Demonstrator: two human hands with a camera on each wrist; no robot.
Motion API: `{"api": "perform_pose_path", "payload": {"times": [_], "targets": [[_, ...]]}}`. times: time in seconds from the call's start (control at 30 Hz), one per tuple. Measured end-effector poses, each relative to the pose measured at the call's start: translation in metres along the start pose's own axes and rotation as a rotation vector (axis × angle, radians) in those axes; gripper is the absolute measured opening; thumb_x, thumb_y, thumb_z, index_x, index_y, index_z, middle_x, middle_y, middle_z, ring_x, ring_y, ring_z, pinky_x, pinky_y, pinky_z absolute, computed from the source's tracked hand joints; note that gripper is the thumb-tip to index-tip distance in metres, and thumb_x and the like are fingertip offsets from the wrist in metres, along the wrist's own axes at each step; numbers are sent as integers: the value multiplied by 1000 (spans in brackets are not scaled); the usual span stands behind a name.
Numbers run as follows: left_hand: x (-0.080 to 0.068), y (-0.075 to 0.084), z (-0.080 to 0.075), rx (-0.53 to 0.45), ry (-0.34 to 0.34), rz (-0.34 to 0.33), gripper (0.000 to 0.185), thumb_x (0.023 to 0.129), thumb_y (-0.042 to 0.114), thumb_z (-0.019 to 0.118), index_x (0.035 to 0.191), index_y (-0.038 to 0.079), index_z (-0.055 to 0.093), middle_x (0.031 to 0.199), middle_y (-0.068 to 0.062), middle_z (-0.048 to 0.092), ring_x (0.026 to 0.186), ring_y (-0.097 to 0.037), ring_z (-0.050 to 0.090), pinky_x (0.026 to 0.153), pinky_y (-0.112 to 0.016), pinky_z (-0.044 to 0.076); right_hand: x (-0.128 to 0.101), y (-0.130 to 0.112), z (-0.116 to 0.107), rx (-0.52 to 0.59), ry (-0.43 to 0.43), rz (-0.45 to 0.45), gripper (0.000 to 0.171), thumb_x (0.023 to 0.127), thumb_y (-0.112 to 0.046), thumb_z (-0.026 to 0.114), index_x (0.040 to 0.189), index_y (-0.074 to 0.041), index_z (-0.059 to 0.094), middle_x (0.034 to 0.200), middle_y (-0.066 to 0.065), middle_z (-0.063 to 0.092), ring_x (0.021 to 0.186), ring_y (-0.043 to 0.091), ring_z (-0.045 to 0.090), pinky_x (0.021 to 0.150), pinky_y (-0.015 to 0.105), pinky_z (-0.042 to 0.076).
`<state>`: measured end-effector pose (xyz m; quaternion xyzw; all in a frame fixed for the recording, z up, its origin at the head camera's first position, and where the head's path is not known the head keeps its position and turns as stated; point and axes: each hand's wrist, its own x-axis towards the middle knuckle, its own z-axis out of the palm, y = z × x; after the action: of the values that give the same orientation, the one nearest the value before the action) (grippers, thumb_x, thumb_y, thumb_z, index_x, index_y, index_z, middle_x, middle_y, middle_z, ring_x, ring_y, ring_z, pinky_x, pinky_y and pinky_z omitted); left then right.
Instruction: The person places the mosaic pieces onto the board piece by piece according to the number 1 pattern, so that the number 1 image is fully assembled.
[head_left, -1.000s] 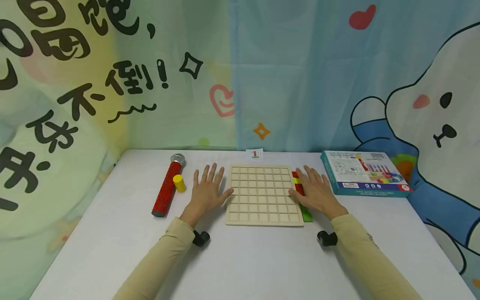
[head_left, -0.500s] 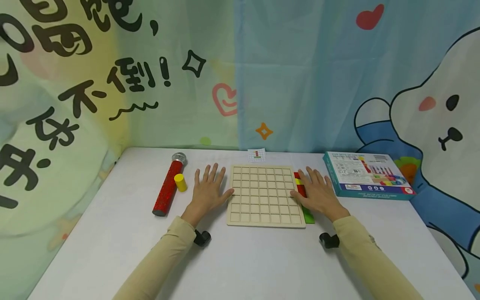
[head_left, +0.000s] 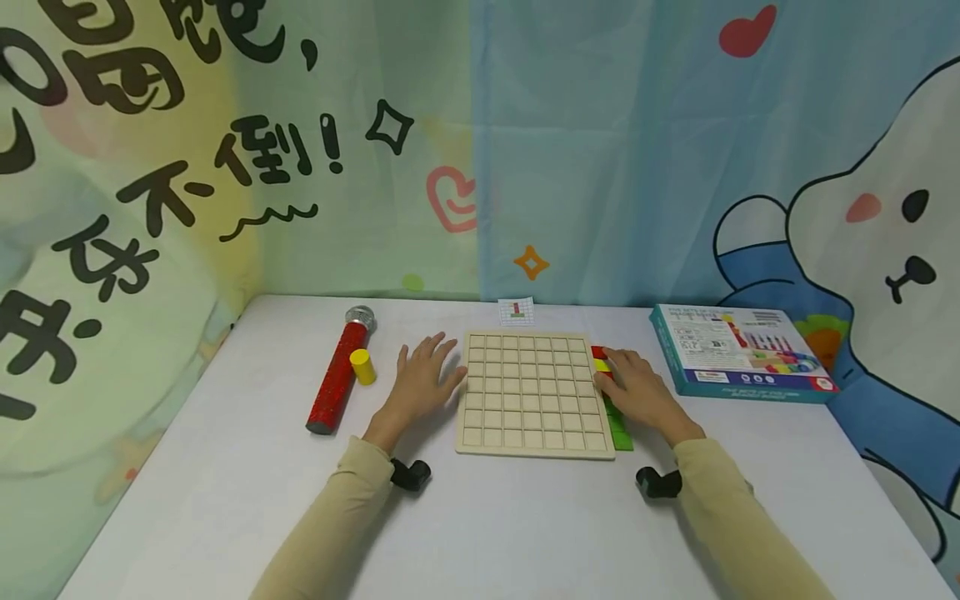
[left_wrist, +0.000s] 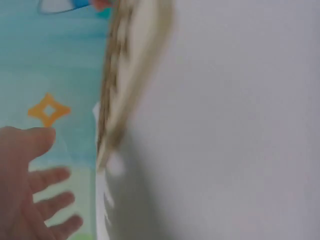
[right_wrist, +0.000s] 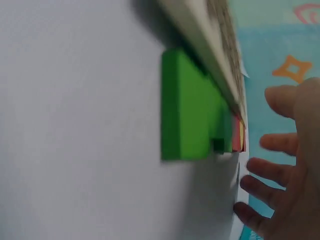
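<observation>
Head view: the left hand (head_left: 420, 385) spreads its fingers at the left edge of the gridded wooden board (head_left: 536, 396), a yellow cylinder (head_left: 363, 367) to its left; the right hand (head_left: 641, 393), fingers lightly bent, is at the coloured blocks (head_left: 617, 427) along the board's right edge. Left wrist view: thumb and fingers stand apart near the board's edge. Right wrist view: the fingers are spread, a green block (right_wrist: 192, 110) beside the board

Your sleeves (head_left: 333, 517) show plain khaki, the square-gridded board (head_left: 536, 396) pale cream, the blocks (head_left: 619, 430) green, red and yellow, the table (head_left: 525, 533) white. You have a speckled red microphone (head_left: 333, 383) with silver-grey head, a solid yellow cylinder (head_left: 363, 367), a teal box (head_left: 738, 350) banded blue-purple. Your backdrop (head_left: 577, 167) runs yellow-green into blue, with black lettering (head_left: 133, 81).
</observation>
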<state>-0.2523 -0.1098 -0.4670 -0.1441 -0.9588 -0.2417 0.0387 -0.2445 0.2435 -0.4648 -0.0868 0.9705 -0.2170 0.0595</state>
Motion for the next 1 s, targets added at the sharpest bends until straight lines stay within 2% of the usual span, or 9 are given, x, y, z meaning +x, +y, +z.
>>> {"api": "perform_pose_path", "payload": {"times": [0.17,0.27,0.4,0.57,0.73,0.8,0.87,1.0], "targets": [[10,-4,6,-387,27,30,34,97,28,51,127,12,57,145,-12,44,138,-30,37,115,-55,19,3,2,-3,136,13,42,57,99,-36,43,141,2,37,140,27,35,129,44,32,106,63,29],[13,-5,11,-516,51,-5,30,97,26,52,124,15,59,142,-9,47,135,-29,40,113,-49,29,6,3,-1,216,32,58,52,99,-32,43,138,4,41,138,28,35,126,43,35,105,60,31],[15,-5,20,-598,89,-53,26,96,22,53,121,19,61,133,-4,55,126,-24,50,109,-47,36,12,6,6,277,97,88,46,98,-24,45,134,5,46,128,27,42,113,38,44,101,55,37],[16,-5,33,-623,173,-44,23,95,17,54,116,18,65,125,-3,61,117,-23,56,103,-45,42,18,6,12,302,165,203,39,96,-21,47,128,0,52,115,21,50,100,31,48,91,46,42],[19,-9,40,-626,291,-82,21,93,13,57,109,18,68,120,-1,63,122,-22,54,107,-43,39,22,0,10,324,177,294,35,94,-26,51,119,-1,56,109,18,55,97,29,49,84,41,43],[20,-9,41,-610,302,-89,20,92,13,58,108,18,68,120,-1,63,124,-22,53,108,-43,38,23,-2,10,327,187,316,34,93,-27,53,116,-1,57,107,18,56,96,29,50,82,40,43],[20,-8,42,-566,294,-77,20,91,14,59,109,17,69,122,-3,63,123,-25,53,108,-45,37,22,-3,11,327,204,333,33,93,-26,54,114,-1,58,106,17,56,96,29,51,82,40,44],[17,-2,48,-390,306,-18,22,89,13,60,108,14,71,122,-9,63,118,-33,55,105,-53,36,22,-4,17,337,231,351,31,93,-25,55,113,-1,58,104,17,56,94,28,51,81,39,43]]}}
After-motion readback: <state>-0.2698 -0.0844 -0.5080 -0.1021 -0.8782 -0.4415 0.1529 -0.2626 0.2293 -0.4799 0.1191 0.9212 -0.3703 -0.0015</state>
